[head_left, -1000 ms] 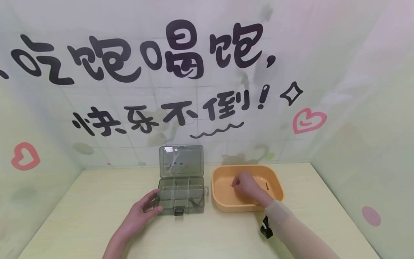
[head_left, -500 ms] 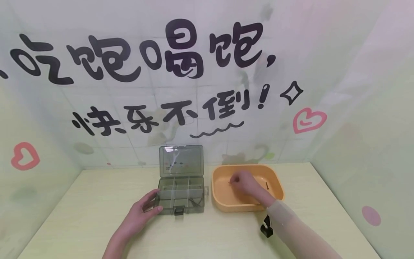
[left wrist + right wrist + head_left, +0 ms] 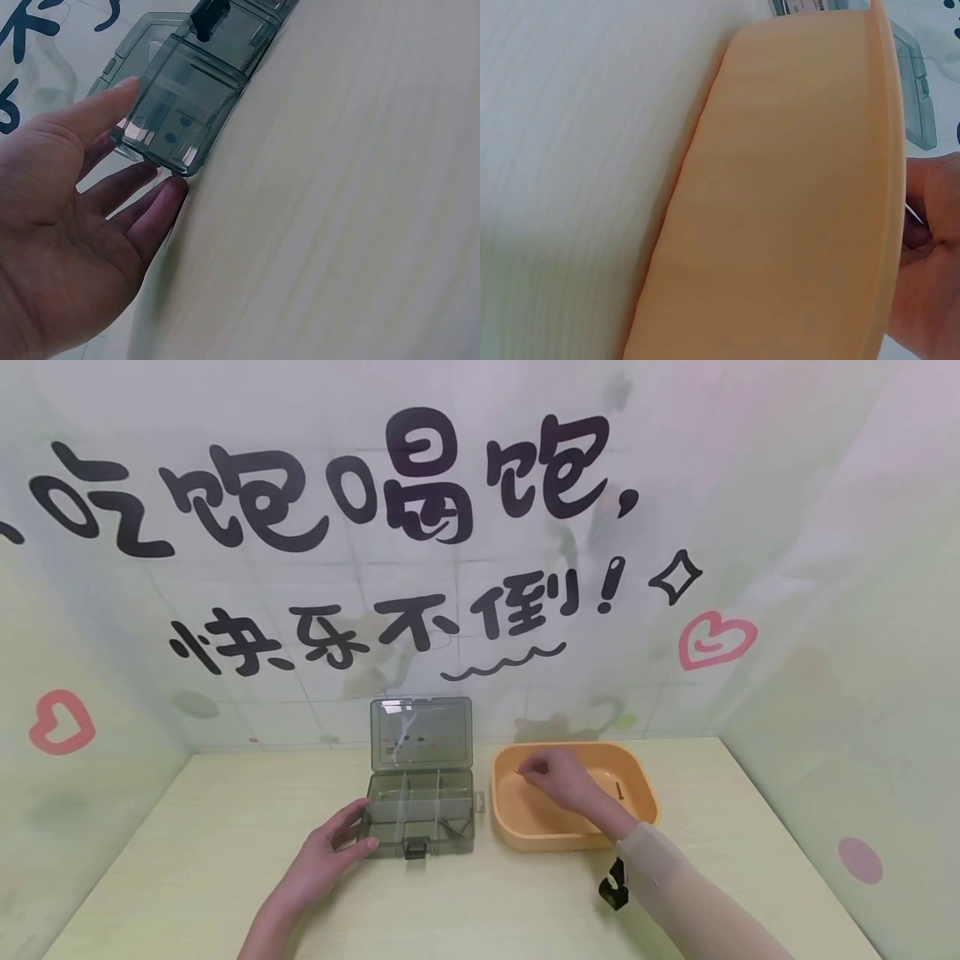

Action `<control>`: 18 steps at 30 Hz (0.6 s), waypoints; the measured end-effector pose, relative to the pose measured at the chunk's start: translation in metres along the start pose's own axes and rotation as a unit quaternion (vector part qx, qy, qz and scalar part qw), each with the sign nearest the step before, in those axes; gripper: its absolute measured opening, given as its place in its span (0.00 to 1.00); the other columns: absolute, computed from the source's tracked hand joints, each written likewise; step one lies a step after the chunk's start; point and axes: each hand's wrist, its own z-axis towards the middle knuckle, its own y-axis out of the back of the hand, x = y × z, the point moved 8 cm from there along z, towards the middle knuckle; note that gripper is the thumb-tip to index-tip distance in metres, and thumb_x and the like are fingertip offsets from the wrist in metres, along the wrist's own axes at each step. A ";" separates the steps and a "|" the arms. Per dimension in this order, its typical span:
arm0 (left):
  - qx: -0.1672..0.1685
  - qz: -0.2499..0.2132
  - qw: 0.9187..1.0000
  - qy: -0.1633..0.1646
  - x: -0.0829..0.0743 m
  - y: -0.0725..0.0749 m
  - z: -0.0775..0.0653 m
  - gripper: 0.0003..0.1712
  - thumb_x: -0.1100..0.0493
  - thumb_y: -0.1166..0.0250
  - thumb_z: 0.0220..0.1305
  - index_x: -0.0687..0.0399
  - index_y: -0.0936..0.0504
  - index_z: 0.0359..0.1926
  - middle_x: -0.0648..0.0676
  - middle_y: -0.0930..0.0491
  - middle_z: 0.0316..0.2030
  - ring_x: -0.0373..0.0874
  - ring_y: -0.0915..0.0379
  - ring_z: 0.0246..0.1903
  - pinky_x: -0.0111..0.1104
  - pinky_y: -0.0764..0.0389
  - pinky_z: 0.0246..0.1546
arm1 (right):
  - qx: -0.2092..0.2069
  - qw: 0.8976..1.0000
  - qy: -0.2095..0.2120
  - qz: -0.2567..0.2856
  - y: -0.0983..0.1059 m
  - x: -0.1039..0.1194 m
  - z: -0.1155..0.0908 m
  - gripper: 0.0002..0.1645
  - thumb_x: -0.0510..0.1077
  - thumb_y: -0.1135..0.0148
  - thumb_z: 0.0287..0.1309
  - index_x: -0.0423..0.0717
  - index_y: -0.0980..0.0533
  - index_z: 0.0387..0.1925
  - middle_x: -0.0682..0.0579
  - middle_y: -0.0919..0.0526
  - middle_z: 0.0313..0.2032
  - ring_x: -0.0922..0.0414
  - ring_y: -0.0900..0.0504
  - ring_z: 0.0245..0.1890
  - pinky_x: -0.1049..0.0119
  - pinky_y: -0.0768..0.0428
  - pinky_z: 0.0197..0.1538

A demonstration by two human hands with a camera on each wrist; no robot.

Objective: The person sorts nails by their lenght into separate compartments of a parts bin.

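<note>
A translucent grey compartment box (image 3: 381,811) stands with its lid (image 3: 422,733) raised. My left hand (image 3: 324,860) grips its left end; in the left wrist view the thumb (image 3: 112,105) lies on the front and the other fingers at the end wall. Dark screws (image 3: 455,828) lie in the front right compartment. Over the orange tray (image 3: 576,842), my right hand (image 3: 561,779) pinches something tiny, seemingly a screw, mostly hidden by the fingertips. Another dark screw (image 3: 619,791) lies in the tray's right part. In the right wrist view the tray wall (image 3: 780,187) hides much of that hand.
Both containers rest on a pale wooden table (image 3: 465,910), the tray right of the box with a narrow gap between. A printed wall sheet (image 3: 315,593) rises close behind them, and side panels flank the table. A black strap piece (image 3: 615,893) hangs by the right sleeve.
My right hand has risen slightly and shifted left within the tray's area, with its fingertips now near the left rim. The left hand and the box have kept still.
</note>
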 end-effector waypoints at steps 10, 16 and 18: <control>0.004 -0.001 1.000 0.002 0.002 -0.001 0.001 0.41 0.58 0.31 0.70 0.59 0.40 0.77 0.68 0.44 0.76 0.68 0.44 0.72 0.46 0.25 0.64 | -0.010 0.999 0.030 0.018 -0.001 0.024 0.001 0.05 0.33 0.31 0.62 0.41 0.13 0.38 0.49 0.10 0.36 0.53 0.13 0.38 0.60 0.13 0.45; 0.002 -0.002 1.000 0.002 0.002 -0.001 0.001 0.42 0.58 0.31 0.69 0.59 0.40 0.78 0.68 0.44 0.76 0.68 0.44 0.72 0.46 0.25 0.64 | -0.010 0.998 0.063 0.029 -0.012 0.043 0.005 0.05 0.32 0.31 0.61 0.40 0.13 0.38 0.48 0.10 0.38 0.53 0.13 0.38 0.64 0.13 0.45; 0.001 -0.003 1.000 0.001 0.001 -0.001 0.000 0.41 0.58 0.31 0.69 0.59 0.40 0.78 0.68 0.44 0.76 0.68 0.44 0.72 0.47 0.25 0.64 | -0.003 0.997 0.074 0.033 -0.017 0.050 0.007 0.05 0.32 0.32 0.62 0.39 0.13 0.38 0.47 0.11 0.38 0.54 0.13 0.38 0.65 0.14 0.45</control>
